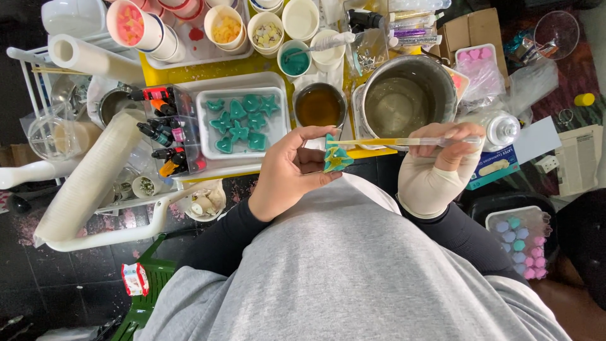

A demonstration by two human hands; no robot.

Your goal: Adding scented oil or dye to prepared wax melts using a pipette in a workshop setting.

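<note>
The bare left hand (287, 173) pinches a small teal-and-yellow star-shaped piece (335, 158), the gloved right hand (442, 161) grips a thin clear dropper tube (404, 141); better keep its tip steady.

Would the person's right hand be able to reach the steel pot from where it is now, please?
Probably yes: the right hand is just below the steel pot with nothing between them, though it is holding a thin brush it would have to put down or work around.
</note>
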